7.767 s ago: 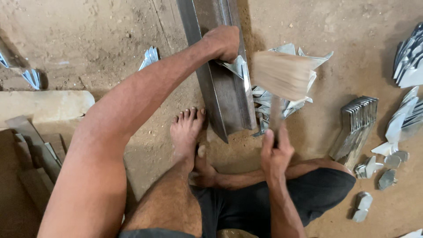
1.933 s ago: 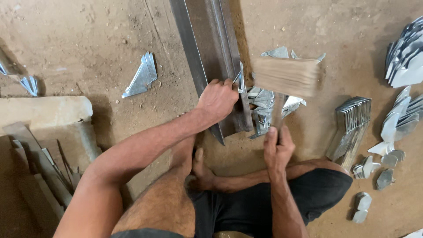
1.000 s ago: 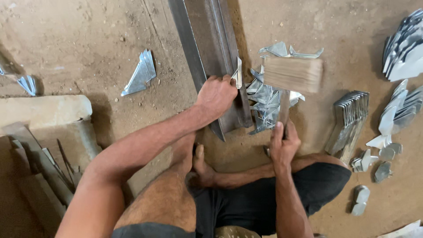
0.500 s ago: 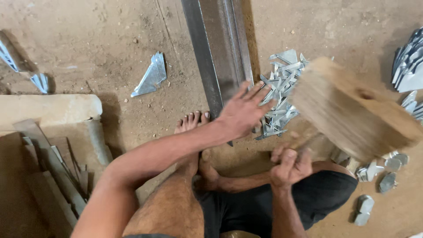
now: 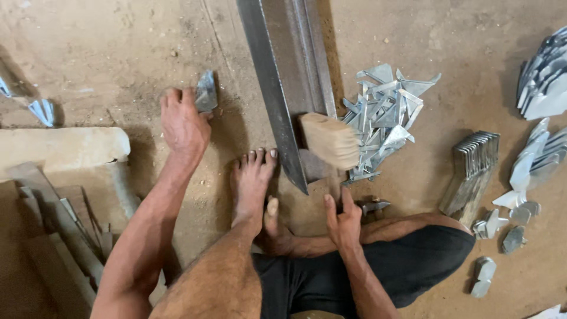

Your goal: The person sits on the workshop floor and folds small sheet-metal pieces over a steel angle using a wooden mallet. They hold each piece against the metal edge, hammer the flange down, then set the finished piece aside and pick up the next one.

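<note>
We see the person seated on the dirt floor (image 5: 106, 53), head camera looking down.

Left hand (image 5: 184, 124): stretched out to the left part of the floor, palm down, fingertips pinching a small triangular metal piece (image 5: 206, 93) that lies on the dirt. The piece is grasped at its lower edge; we cannot tell whether it is lifted off the floor or resting on it.

Right hand (image 5: 344, 220): clenched around the handle of a wooden mallet (image 5: 329, 140). The mallet head sits blurred above the near end of a long steel bar (image 5: 283, 77), which runs from the top edge of the floor down toward the person's bare foot (image 5: 251, 183). The foot rests just beside the bar's near end, toes touching or nearly touching it.

Just right of the bar: a loose heap of cut metal triangles (image 5: 384, 112), touching the bar's side. One dark small piece (image 5: 373, 206) lies beside the right hand.

Further right: a tight stack of flat metal plates (image 5: 472, 171) standing on edge, then scattered rounded metal blanks (image 5: 520, 201) near the right edge of the floor, and more stacked sheet pieces (image 5: 543, 82) at the top right corner.

Left edge: a pale stone block (image 5: 65, 147), with wooden strips (image 5: 53, 224) leaning below it, and a small shiny scrap (image 5: 42, 110) above it.
</note>
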`<state>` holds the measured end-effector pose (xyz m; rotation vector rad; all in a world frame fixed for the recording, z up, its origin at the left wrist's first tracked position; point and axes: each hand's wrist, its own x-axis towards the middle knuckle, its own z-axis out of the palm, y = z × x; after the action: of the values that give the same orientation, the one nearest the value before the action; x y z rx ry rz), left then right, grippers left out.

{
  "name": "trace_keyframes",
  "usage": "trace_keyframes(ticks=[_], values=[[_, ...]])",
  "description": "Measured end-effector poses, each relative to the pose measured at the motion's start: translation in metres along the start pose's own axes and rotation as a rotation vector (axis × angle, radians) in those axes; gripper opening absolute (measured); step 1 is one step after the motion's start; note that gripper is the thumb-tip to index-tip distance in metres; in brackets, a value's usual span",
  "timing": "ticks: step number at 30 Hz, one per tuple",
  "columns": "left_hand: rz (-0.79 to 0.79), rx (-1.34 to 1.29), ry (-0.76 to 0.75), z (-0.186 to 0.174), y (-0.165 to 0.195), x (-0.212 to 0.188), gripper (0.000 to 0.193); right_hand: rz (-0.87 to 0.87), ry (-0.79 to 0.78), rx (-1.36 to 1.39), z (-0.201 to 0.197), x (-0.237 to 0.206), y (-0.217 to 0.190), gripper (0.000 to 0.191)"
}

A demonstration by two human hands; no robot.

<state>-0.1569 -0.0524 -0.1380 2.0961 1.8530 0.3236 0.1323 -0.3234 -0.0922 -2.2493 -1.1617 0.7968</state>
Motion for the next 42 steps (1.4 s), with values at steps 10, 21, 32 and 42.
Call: trace_keyframes(ticks=[10, 21, 32, 42], values=[[-0.247, -0.979, -0.544, -0.035, 0.028, 0.011, 0.022, 0.317, -0.075, 0.531, -0.024, 0.000, -0.025, 0.024], [0.085, -0.865, -0.723, -0.015, 0.091, 0.022, 0.040, 0.051, 0.007, 0.154, -0.035, 0.011, -0.041, 0.023], [0.033, -0.868, -0.699, -0.009, 0.098, 0.025, 0.031, -0.041, 0.017, 0.204, -0.043, 0.035, -0.049, 0.025], [-0.022, -0.814, -0.734, -0.007, 0.101, 0.026, 0.035, -0.180, 0.050, -0.018, -0.038, 0.056, -0.047, 0.039]])
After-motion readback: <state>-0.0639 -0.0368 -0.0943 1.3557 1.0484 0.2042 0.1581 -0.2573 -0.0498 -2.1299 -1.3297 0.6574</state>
